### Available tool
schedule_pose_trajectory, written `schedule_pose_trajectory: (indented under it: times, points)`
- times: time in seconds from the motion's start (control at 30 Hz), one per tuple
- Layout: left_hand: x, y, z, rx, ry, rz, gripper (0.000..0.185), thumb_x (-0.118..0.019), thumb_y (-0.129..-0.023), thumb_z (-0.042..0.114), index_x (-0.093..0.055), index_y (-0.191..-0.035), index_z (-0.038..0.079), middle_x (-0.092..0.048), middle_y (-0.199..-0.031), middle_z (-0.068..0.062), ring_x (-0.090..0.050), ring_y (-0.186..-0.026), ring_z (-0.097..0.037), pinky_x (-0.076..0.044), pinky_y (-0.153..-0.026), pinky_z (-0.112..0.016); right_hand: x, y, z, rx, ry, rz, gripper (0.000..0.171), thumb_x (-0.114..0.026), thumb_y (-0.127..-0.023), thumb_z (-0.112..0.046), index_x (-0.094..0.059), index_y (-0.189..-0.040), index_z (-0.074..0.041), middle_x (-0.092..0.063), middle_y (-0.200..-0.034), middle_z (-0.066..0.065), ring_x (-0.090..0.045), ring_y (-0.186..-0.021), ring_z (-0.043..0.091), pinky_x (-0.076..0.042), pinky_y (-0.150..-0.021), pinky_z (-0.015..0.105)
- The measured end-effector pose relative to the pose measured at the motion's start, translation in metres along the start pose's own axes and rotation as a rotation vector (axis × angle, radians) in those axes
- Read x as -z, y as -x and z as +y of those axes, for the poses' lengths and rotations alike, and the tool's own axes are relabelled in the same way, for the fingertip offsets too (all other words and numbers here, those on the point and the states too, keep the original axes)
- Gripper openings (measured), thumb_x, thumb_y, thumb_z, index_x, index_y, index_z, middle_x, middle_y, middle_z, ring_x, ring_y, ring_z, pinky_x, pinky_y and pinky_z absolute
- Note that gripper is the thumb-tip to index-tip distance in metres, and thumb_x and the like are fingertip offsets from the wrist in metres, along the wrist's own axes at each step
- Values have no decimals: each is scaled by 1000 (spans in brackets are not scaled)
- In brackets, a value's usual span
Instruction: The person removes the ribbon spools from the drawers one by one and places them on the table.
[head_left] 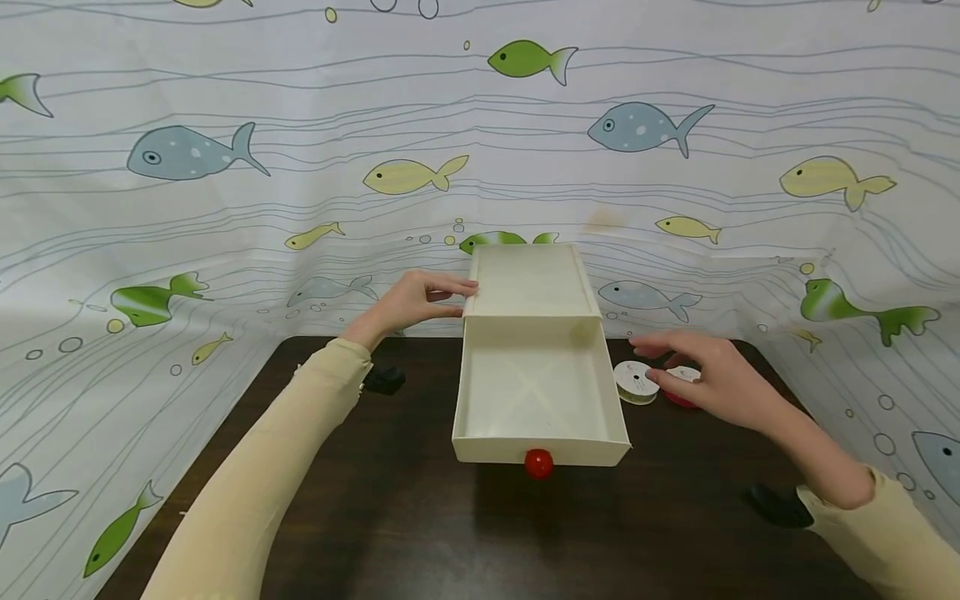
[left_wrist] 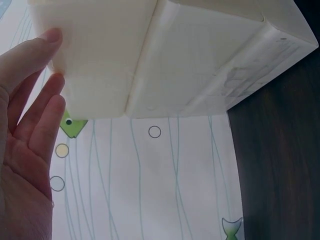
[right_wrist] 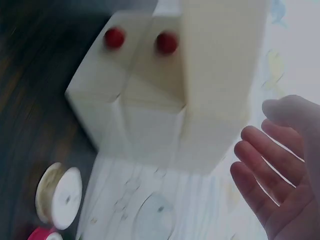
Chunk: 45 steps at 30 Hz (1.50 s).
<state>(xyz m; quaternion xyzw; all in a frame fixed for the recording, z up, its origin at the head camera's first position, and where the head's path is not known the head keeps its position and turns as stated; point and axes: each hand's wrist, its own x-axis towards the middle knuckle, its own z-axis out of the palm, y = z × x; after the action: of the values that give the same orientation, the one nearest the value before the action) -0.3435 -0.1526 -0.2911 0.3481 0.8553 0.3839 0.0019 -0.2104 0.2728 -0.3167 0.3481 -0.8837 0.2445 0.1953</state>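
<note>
A cream-white drawer cabinet [head_left: 534, 279] stands at the back of the dark table. Its top drawer [head_left: 525, 379] is pulled out, with a red knob [head_left: 538, 463] in front and a faint X on its inner bottom. Two more red-knobbed drawer fronts [right_wrist: 150, 65] sit below, pushed in. My left hand [head_left: 412, 300] touches the cabinet's upper left side with extended fingertips. To the right of the cabinet, my right hand [head_left: 708, 375] hovers with loosely spread fingers and holds nothing. Beneath and beside it are a white-faced ribbon spool [head_left: 636, 379] and a red ribbon spool [right_wrist: 44, 234].
White cloth [head_left: 420, 75] printed with fish rises behind and along both sides of the dark wooden table [head_left: 375, 517]. The pulled-out drawer juts forward above the tabletop. A dark object [head_left: 384, 381] shows by my left wrist, another [head_left: 776, 506] by my right.
</note>
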Motion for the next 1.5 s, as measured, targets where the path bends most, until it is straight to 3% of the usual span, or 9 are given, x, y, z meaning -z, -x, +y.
schedule_pose_trajectory:
  times: [0.2, 0.3, 0.53, 0.7, 0.87, 1.07, 1.2, 1.5]
  points:
    - [1, 1, 2, 2, -18, 0, 38, -75, -87, 13, -71, -125, 15, -63, -139, -5, -55, -135, -21, -49, -109, -37, 4, -1, -43, -1, -154, 25, 46, -75, -85, 0, -67, -125, -22, -74, -107, -6, -69, -85, 0, -56, -69, 12]
    - [1, 1, 2, 6, -12, -2, 37, -75, -87, 12, -71, -124, 14, -62, -139, -6, -54, -135, -21, -49, -110, -37, 3, 1, -61, -5, -241, 8, 44, -74, -85, 2, -67, -123, -19, -74, -104, -3, -70, -84, 2, -58, -66, 15]
    - [1, 0, 1, 23, -8, -5, 37, -74, -88, 13, -71, -125, 14, -62, -140, -6, -53, -136, -22, -49, -110, -37, -6, 10, -97, 39, -387, -39, 42, -73, -85, 3, -67, -122, -15, -75, -104, 2, -72, -88, 7, -60, -72, 18]
    - [0, 0, 3, 22, -12, 0, 38, -74, -88, 9, -69, -126, 10, -61, -141, -9, -53, -136, -25, -48, -111, -41, -21, 19, -116, 60, -508, -97, 36, -70, -89, -1, -67, -123, -12, -75, -103, 2, -72, -89, 6, -61, -75, 19]
    - [-1, 2, 7, 29, -7, -2, 39, -72, -89, 5, -67, -127, 3, -59, -142, -14, -51, -137, -30, -46, -112, -45, -47, 27, -125, 47, -532, -119, 32, -69, -90, -2, -68, -119, -16, -76, -103, -1, -72, -89, 2, -62, -71, 22]
    - [-1, 1, 3, 17, 23, 0, 38, -72, -88, 6, -69, -126, 8, -60, -141, -11, -52, -137, -25, -47, -112, -41, -75, 35, -131, -113, -483, -25, 22, -74, -89, -13, -72, -111, -19, -77, -104, -1, -72, -83, 1, -62, -67, 21]
    - [-1, 0, -3, 4, 45, -2, 38, -74, -87, 9, -71, -125, 12, -61, -141, -8, -52, -137, -22, -47, -112, -41, -91, 37, -134, -189, -467, 79, 26, -78, -84, -11, -73, -108, -20, -78, -100, -2, -72, -79, 0, -61, -65, 19]
    - [0, 1, -2, -23, 31, -3, 37, -73, -88, 8, -70, -125, 11, -61, -141, -9, -53, -136, -23, -48, -110, -40, -117, 42, -144, -360, -592, 274, 30, -83, -78, -10, -73, -105, -17, -78, -98, 4, -75, -81, 9, -63, -66, 24]
